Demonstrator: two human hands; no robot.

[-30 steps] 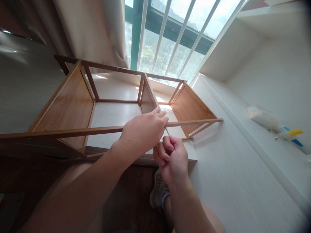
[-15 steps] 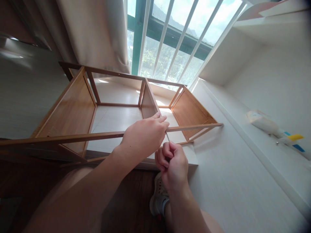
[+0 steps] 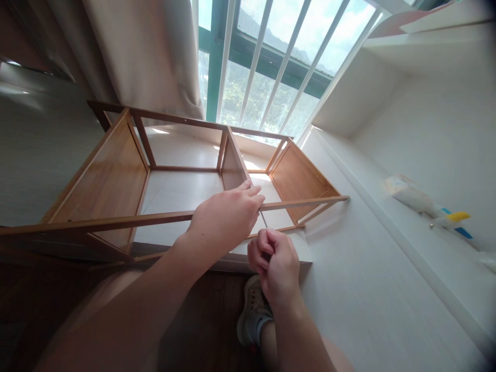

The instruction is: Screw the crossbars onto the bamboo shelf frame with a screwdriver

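A brown wooden shelf frame (image 3: pixel 127 221) lies across the view, with panels at both ends and a divider panel (image 3: pixel 234 163) between. My left hand (image 3: pixel 225 217) is closed over its near rail where the divider meets it, fingers reaching onto the divider's edge; its thumb is hidden. Just below and to the right, my right hand (image 3: pixel 277 263) makes a fist around a thin metal rod (image 3: pixel 264 220) that looks like a hex key. The rod's upper end meets the rail beside my left fingers; its other end is hidden in the fist.
The frame rests on a pale ledge (image 3: pixel 271 253) below a barred window (image 3: pixel 267 67). A beige curtain (image 3: pixel 143 57) hangs at left, and a white wall (image 3: pixel 360 258) stands close on the right. A clear bag and yellow-and-blue items (image 3: pixel 459 217) are farther right. My shoe (image 3: pixel 250 315) is below.
The whole view has shifted slightly, so the frame and window sit a little farther left. Both hands keep their places on the rail and the rod.
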